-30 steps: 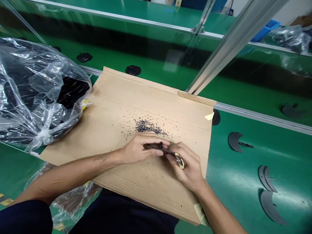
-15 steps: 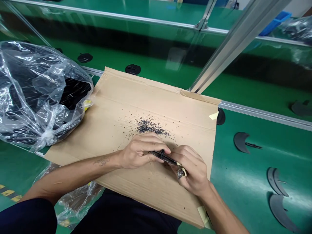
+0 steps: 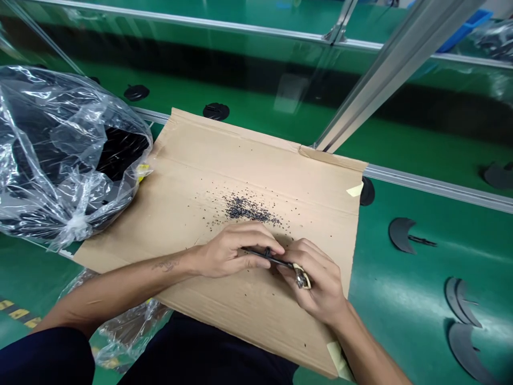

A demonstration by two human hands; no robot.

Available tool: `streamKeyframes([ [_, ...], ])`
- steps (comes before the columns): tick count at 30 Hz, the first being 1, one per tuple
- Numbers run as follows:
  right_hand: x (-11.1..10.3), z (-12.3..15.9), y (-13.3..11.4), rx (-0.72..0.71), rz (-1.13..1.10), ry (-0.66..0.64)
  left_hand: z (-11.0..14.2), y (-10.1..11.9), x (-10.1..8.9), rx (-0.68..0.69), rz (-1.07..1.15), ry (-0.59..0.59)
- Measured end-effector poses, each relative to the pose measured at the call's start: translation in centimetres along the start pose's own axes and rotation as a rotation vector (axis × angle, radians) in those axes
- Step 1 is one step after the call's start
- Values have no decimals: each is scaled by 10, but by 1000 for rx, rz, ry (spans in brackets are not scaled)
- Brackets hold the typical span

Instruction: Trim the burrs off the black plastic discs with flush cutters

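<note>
My left hand (image 3: 234,248) pinches a thin black plastic part (image 3: 274,259) between thumb and fingers, above the near half of a cardboard sheet (image 3: 200,155). Closed around a small tool (image 3: 302,278) with a shiny metal and pale yellow end, my right hand (image 3: 320,278) is at the part's right end. The tool's working end is hidden by my fingers, so its kind does not show. Just beyond both hands, a scatter of tiny black bits (image 3: 246,208) lies on the cardboard.
On the left stands a clear plastic bag (image 3: 52,149) filled with black parts. Curved black pieces (image 3: 401,235) lie on the green surface at right. Beyond the cardboard's far edge rises a metal post (image 3: 385,80). Another clear bag (image 3: 128,331) is low at left.
The black part and the tool have turned slightly in my hands, and the part looks more edge-on. Both hands stay in nearly the same place; the view has shifted a little.
</note>
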State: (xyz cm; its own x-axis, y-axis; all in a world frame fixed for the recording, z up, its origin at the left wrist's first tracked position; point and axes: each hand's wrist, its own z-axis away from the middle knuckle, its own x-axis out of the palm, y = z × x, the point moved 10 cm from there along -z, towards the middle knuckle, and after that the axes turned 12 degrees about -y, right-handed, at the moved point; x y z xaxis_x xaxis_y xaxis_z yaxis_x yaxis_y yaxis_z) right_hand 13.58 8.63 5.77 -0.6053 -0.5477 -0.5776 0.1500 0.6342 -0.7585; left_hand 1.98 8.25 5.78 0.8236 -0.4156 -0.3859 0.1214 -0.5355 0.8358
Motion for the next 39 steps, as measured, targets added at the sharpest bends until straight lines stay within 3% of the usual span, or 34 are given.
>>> streamKeyframes([
  [4, -14, -2, 9, 97, -108, 64, 4, -6, -8, -59, -16, 85],
  [7, -25, 1, 15, 166, 88, 134, 6, -8, -11, -69, -49, 119],
  [11, -11, 1, 15, 154, 424, 23, 5, -1, -8, 9, -111, 104],
  [15, 0, 2, 11, 105, 549, -26, 5, 1, -6, 32, -144, 96],
  [39, 5, 4, 6, 93, 639, -35, 10, 7, -3, 109, -216, 157],
])
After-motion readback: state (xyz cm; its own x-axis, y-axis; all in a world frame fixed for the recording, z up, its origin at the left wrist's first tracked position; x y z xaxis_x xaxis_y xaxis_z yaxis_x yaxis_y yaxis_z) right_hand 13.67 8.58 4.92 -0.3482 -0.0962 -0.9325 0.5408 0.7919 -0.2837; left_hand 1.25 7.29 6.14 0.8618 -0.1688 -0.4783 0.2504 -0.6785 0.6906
